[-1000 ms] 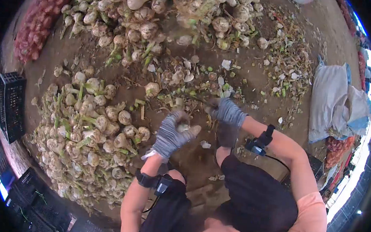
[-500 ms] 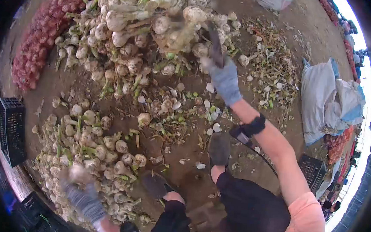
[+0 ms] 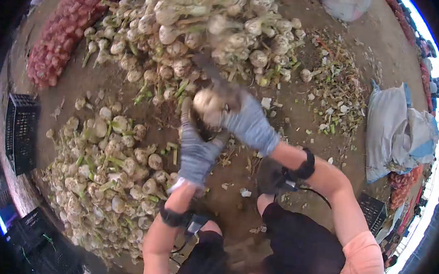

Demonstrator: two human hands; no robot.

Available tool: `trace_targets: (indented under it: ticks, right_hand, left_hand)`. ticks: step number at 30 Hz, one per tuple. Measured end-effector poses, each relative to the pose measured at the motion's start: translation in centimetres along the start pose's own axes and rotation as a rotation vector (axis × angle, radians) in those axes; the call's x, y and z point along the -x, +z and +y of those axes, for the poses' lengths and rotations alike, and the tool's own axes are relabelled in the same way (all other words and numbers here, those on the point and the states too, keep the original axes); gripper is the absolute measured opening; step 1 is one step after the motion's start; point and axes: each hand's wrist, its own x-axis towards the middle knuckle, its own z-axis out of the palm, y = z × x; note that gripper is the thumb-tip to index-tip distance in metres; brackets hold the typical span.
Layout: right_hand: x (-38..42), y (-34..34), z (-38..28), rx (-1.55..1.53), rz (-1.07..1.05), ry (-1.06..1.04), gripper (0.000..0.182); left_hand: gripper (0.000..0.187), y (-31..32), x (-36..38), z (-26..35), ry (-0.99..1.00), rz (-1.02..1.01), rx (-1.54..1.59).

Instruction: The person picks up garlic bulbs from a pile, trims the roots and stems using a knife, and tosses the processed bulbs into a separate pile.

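My right hand (image 3: pixel 250 123), in a grey knit glove, is closed on a dark-bladed knife (image 3: pixel 213 72). The blade points up and left and is blurred by motion. A pale garlic bulb (image 3: pixel 209 103) lies against the fingers of this hand. My left hand (image 3: pixel 198 153), gloved the same way, comes up from below with thumb and fingers apart around the bulb's lower side. Whether it touches the bulb is not clear. Just beyond is a large heap of garlic (image 3: pixel 168 36) with stalks on.
A second garlic pile (image 3: pixel 111 180) lies at the left. Red net sacks (image 3: pixel 67 32) line the far left, near a black crate (image 3: pixel 21 132). White sacks (image 3: pixel 393 132) and another crate (image 3: pixel 372 209) stand at the right. Trimmings (image 3: pixel 340 89) litter the ground.
My left hand has moved from the left pile up to the middle, beside my right hand. The right hand has come down and left from the large heap, bringing the knife and a garlic bulb.
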Motion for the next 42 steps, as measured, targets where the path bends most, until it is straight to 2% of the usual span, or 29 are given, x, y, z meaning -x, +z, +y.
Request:
trace_targets:
  ticks: [4, 6, 7, 8, 10, 11, 12, 14, 15, 16, 18, 19, 21, 22, 23, 24, 25, 26, 27, 28, 29, 30, 32, 34, 37, 38, 39, 40, 42]
  right_hand:
    - [4.0, -0.2, 1.8, -0.032, -0.23, 0.104, 0.054]
    - [4.5, -1.4, 3.3, 0.571, -0.27, -0.108, 0.042]
    - [4.5, -1.7, 1.7, 0.92, -0.403, -0.027, 0.031]
    - [4.7, -1.4, 1.9, 0.913, -0.411, -0.024, 0.031]
    - [5.0, -0.9, 2.2, 1.072, -0.543, -0.051, 0.045]
    - [5.0, -0.3, 2.0, 1.143, -0.57, -0.054, 0.036]
    - [5.1, -0.2, 2.3, 1.143, -0.572, -0.049, 0.036]
    - [5.4, -0.1, 3.1, 1.039, -0.566, -0.189, 0.029]
    - [5.5, -0.2, 3.2, 1.069, -0.572, -0.202, 0.025]
    - [5.6, -0.2, 3.2, 1.069, -0.57, -0.2, 0.025]
    - [5.8, -0.1, 3.8, 1.06, -0.589, -0.114, 0.021]
    - [5.9, -0.4, 4.5, 1.059, -0.588, -0.108, 0.021]
    - [6.4, -1.9, 6.8, 0.919, -0.457, -0.268, 0.017]
    - [6.2, -3.1, 8.8, 1.056, -0.533, -0.098, 0.019]
    - [5.7, -4.1, 9.5, 1.189, -0.603, 0.07, 0.02]
    - [5.8, -5.4, 9.9, 1.191, -0.591, 0.064, 0.02]
    - [6.2, -6.3, 9.2, 1.2, -0.516, 0.186, 0.023]
    - [6.4, -6.7, 8.8, 1.211, -0.456, 0.299, 0.026]
    - [6.5, -6.5, 9.6, 1.217, -0.464, 0.293, 0.026]
    - [6.6, -6.2, 10.3, 1.056, -0.367, 0.198, 0.029]
    - [6.6, -6.3, 10.9, 0.891, -0.274, 0.107, 0.032]
    - [6.7, -6.4, 11.6, 0.894, -0.274, 0.109, 0.032]
    - [6.0, -4.7, 10.4, 0.749, -0.441, 0.228, 0.036]
    - [5.5, -2.9, 8.4, 0.718, -0.454, 0.186, 0.035]
    - [4.5, -3.0, 8.9, 0.799, -0.491, 0.096, 0.036]
    - [4.4, -3.3, 9.7, 0.894, -0.512, 0.043, 0.038]
    - [4.6, -4.1, 10.4, 0.919, -0.531, 0.247, 0.036]
    - [4.8, -5.4, 11.3, 0.93, -0.515, 0.229, 0.036]
    - [5.5, -8.0, 12.5, 1.134, -0.5, 0.431, 0.037]
  left_hand:
    - [0.076, -2.4, 1.5, -2.5, 0.129, 0.081, -0.198]
    - [0.066, -3.5, 2.8, -2.9, -0.191, 0.124, -0.352]
    - [0.078, -5.1, 2.9, -5.4, -0.203, 0.116, -0.192]
    - [0.078, -5.4, 3.4, -5.4, -0.21, 0.124, -0.195]
    - [0.068, -5.9, 4.4, -5.2, -0.191, -0.08, -0.607]
    - [0.06, -6.1, 5.1, -4.9, 0.077, -0.352, -1.248]
    - [0.06, -6.0, 5.5, -5.1, 0.073, -0.355, -1.245]
    - [0.043, -5.8, 6.4, -5.3, 0.002, -0.136, -1.049]
    - [0.043, -6.1, 6.7, -6.0, 0.135, -0.13, -0.955]
    - [0.043, -6.5, 7.0, -7.0, 0.135, -0.133, -0.955]
    - [0.042, -7.2, 7.4, -8.6, 0.33, -0.105, -1.49]
    - [0.042, -6.5, 7.2, -7.4, 0.327, -0.111, -1.49]
    - [0.066, -4.1, 7.2, -3.1, -0.191, -0.144, -0.524]
    - [0.066, -3.4, 7.8, -2.4, -0.19, -0.145, -0.521]
    - [0.065, -2.9, 8.7, -1.9, -0.057, -0.111, -0.463]
    - [0.066, -2.8, 9.1, -1.6, 0.076, -0.084, -0.409]
    - [0.065, -2.6, 9.1, -1.3, 0.063, -0.033, -0.238]
    - [0.065, -2.6, 9.1, -0.9, 0.061, -0.02, -0.234]
    - [0.065, -2.6, 8.6, -0.3, -0.032, -0.048, -0.204]
    - [0.065, -2.5, 7.9, 0.1, -0.121, -0.087, -0.172]
    - [0.05, -2.9, 7.6, -0.5, -0.167, -0.144, -0.1]
    - [0.05, -3.6, 7.4, -1.5, -0.167, -0.145, -0.097]
    - [0.032, -4.2, 6.7, -2.2, 0.046, -0.297, -0.777]
    - [0.029, -3.4, 6.6, -1.9, -0.047, -0.301, -0.859]
    - [0.019, -1.9, 6.4, -1.5, 0.471, -0.446, -0.973]
    - [0.019, -1.7, 6.7, -0.6, 0.473, -0.456, -0.967]
    - [0.018, -2.2, 7.3, 0.4, 0.41, -0.41, -0.972]
    - [0.018, -2.7, 7.5, 1.5, 0.365, -0.353, -0.978]
    - [0.018, -4.9, 8.5, 3.6, 0.368, -0.333, -1.024]
